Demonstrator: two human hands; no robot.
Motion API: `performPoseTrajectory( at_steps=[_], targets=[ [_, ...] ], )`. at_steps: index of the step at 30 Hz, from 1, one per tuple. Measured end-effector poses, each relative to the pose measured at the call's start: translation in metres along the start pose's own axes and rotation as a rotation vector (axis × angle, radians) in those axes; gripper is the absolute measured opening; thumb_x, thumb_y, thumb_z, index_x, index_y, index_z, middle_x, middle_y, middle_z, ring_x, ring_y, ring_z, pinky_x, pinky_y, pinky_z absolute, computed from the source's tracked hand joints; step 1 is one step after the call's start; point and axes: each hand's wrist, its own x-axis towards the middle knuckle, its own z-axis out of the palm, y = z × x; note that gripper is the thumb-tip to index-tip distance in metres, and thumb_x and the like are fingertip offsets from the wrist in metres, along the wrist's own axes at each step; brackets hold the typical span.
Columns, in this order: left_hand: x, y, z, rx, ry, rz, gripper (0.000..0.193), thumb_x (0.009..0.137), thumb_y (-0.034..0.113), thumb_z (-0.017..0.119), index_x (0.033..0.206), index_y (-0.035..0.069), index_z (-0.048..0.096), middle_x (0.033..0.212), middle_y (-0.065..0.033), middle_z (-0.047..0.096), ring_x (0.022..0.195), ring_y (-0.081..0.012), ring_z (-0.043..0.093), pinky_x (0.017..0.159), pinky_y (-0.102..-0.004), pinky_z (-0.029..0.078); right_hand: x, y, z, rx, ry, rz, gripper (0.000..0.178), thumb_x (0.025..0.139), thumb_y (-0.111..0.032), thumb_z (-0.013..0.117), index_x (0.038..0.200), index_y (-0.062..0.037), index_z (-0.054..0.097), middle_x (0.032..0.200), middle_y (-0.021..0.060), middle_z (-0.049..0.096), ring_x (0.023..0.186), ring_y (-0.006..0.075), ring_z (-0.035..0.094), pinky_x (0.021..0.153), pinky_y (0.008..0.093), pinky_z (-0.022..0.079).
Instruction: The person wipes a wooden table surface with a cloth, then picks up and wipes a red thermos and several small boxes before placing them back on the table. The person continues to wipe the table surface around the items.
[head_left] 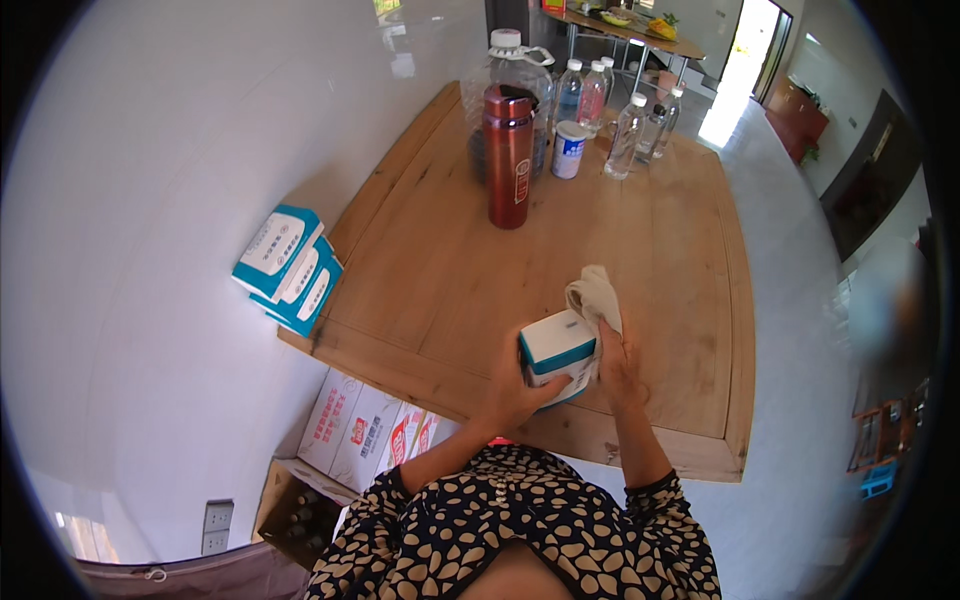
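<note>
My left hand [517, 397] grips a white and teal soft pack [558, 343], which looks like a tissue pack, near the front edge of the wooden table [460, 310]. The thumb lies across its near side. On the pack's right, my right hand [622, 368] is closed on a cream cloth [594, 292]. Part of the cloth bunches up above the fingers, and its lower part hangs against the pack's right side. Whether the pack rests on the wood or is lifted slightly, I cannot tell.
Matching teal and white packs [284, 262] are stacked at the table's left corner by the wall. Farther back stand a red thermos [508, 170], a large clear jug [510, 68], a white and blue can [568, 152] and several bottles [625, 140]. Cardboard boxes [355, 425] sit below left.
</note>
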Motion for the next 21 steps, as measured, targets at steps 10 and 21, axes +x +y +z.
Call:
performPoseTrajectory(
  at_steps=[10,21],
  targets=[
    [0.023,-0.043,0.008,-0.291,0.327,-0.103,0.044,0.087,0.014,0.067,0.12,-0.002,0.042,0.1,-0.0109,0.062,0.084,-0.0148,0.063,0.071,-0.0269,0.054,-0.06,0.084,-0.058,-0.951,-0.287,-0.356,0.023,0.083,-0.015,0.059,0.098,0.0024,0.058,0.092,0.0147,0.057,0.083,0.0305,0.056,0.068,0.0395,0.046],
    [0.145,-0.068,0.033,-0.182,0.24,-0.24,0.038,0.083,0.031,0.072,0.101,-0.001,0.061,0.086,-0.008,0.068,0.07,-0.0136,0.066,0.06,-0.0275,0.053,-0.047,0.054,-0.096,-1.344,-0.108,-0.465,0.033,0.077,-0.007,0.058,0.109,-0.0046,0.06,0.106,0.0187,0.052,0.099,0.0389,0.05,0.081,0.0493,0.041]
  ],
)
